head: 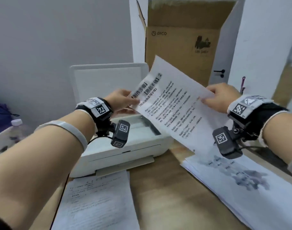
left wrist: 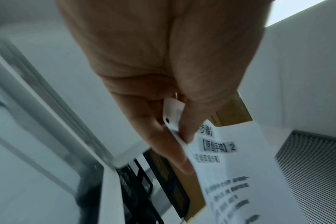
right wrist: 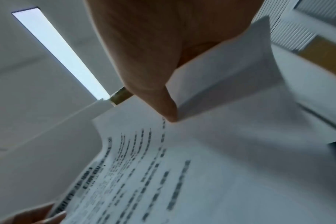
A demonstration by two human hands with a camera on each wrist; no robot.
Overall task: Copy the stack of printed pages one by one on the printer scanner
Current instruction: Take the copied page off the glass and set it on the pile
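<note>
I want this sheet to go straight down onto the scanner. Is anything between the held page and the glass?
Nothing visible: the printer lid stands raised, the scanner glass lies bare, and the printed page, held by left hand and right hand, hangs above its right side.

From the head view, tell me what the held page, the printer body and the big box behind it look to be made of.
Held page: thin white office paper, matte; it bows between the left hand and right hand.
Printer: probably moulded plastic, smooth off-white with a soft sheen.
Box: brown corrugated cardboard, matte, with creased flaps.

Matt paper page (head: pixel 171 103); smooth plastic printer (head: pixel 125 150); wood-grain table (head: pixel 166 188).
</note>
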